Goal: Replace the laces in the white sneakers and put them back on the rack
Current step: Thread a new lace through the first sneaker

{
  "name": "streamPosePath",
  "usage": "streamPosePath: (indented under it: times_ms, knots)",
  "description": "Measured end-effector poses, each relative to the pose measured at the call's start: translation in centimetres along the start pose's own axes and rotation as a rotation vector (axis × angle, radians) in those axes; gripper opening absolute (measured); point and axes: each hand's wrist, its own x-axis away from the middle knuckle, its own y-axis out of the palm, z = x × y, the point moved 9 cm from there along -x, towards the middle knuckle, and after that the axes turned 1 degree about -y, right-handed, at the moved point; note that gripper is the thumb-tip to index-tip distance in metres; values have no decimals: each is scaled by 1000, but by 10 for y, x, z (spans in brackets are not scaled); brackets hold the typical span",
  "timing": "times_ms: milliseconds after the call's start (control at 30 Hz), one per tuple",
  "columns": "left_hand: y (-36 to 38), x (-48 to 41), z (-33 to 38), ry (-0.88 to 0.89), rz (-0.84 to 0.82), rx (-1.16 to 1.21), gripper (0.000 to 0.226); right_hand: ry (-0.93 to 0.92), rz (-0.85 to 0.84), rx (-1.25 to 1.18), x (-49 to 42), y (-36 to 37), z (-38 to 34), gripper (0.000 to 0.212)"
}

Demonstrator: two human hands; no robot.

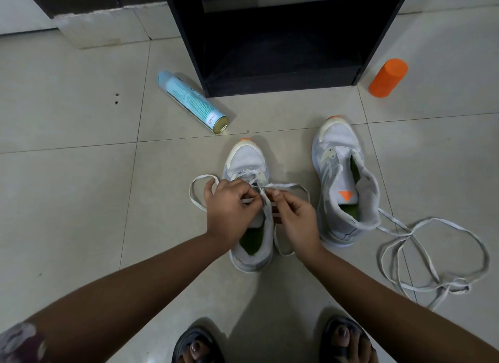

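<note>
Two white sneakers with orange toe tips stand on the tiled floor. The left sneaker (247,160) is in front of me, partly laced with a white lace (197,198) that loops out to its left and right. My left hand (229,208) pinches the lace over the tongue. My right hand (294,216) pinches the other strand beside it. The right sneaker (343,184) stands unlaced, its tongue pulled open. A loose white lace (432,257) lies tangled on the floor to its right.
The black shoe rack (280,73) stands open just beyond the sneakers. A light blue spray can (189,100) lies on its side at the rack's left. An orange cylinder (388,77) stands at its right. My sandalled feet (272,346) are at the bottom edge.
</note>
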Motion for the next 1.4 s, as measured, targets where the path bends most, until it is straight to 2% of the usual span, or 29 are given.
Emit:
streamPosePath:
  times_ms: [167, 233, 300, 367, 433, 500, 567, 633, 667, 700, 733, 767, 800, 833, 933, 1000, 1033, 1067, 1133, 1167, 1200, 1233, 1267, 1300, 1333, 1400]
  knots:
    - [3, -1, -3, 28, -35, -37, 29, 231, -13, -359, -4, 8, 11, 20]
    - [3, 1, -3, 48, -37, -76, 28, 247, -17, -346, -6, 11, 12, 16]
    - [0, 4, -5, 64, -8, -99, 25, 238, 18, -357, -9, 10, 10, 13]
    - [-7, 6, -15, 17, 34, -68, 31, 218, 71, -509, -17, 5, 6, 20]
    - [-15, 10, -27, -86, 91, 29, 32, 146, 98, -767, -28, -12, -13, 23]
    - [-18, 15, -43, -222, 113, 180, 30, 33, 129, -849, -37, -43, -43, 26]
    - [-13, 19, -54, -349, 80, 290, 26, -100, 154, -595, -41, -73, -77, 27]
    - [-9, 21, -56, -392, 51, 323, 22, -179, 72, 45, -41, -76, -99, 23]
    - [-8, 20, -55, -400, 40, 330, 21, -172, -81, 435, -40, -60, -95, 19]
    - [-7, 20, -54, -405, 29, 334, 19, -132, -305, 782, -34, -39, -78, 16]
    - [-7, 18, -53, -407, 13, 335, 18, -77, -512, 1046, -24, -23, -54, 15]
    - [-5, 18, -52, -408, -4, 334, 17, -28, -631, 1222, -14, -13, -36, 16]
    - [-5, 17, -52, -408, -18, 329, 17, -37, -655, 1336, -8, -4, -27, 20]
    - [-4, 17, -53, -410, -29, 324, 17, -108, -602, 1372, -7, 4, -27, 26]
    - [-4, 16, -57, -414, -49, 300, 17, -415, -353, 1255, -16, 21, -42, 40]
    - [-6, 15, -57, -395, -60, 277, 15, -444, -331, 1131, -22, 21, -46, 45]
    - [-7, 14, -58, -384, -62, 267, 14, -417, -312, 980, -25, 18, -48, 43]
    - [-8, 14, -59, -382, -60, 264, 14, -353, -288, 741, -26, 13, -53, 38]
    - [-9, 14, -64, -401, -46, 286, 15, -92, -223, 22, -27, -3, -55, 30]
    - [-9, 13, -67, -416, -38, 308, 16, 24, -191, -314, -27, -10, -57, 33]
    - [-8, 14, -70, -430, -32, 329, 15, 93, -160, -569, -26, -20, -61, 38]
    - [-8, 14, -71, -438, -27, 345, 15, 132, -112, -664, -28, -32, -66, 40]
    - [-8, 14, -72, -446, -24, 353, 14, 177, -67, -632, -32, -46, -68, 40]
    - [-8, 14, -73, -450, -21, 359, 14, 220, -42, -476, -36, -59, -69, 38]
    - [-8, 14, -73, -450, -19, 362, 13, 239, -56, -225, -38, -68, -68, 35]
    - [-8, 13, -74, -446, -18, 361, 14, 228, -224, 345, -32, -64, -63, 21]
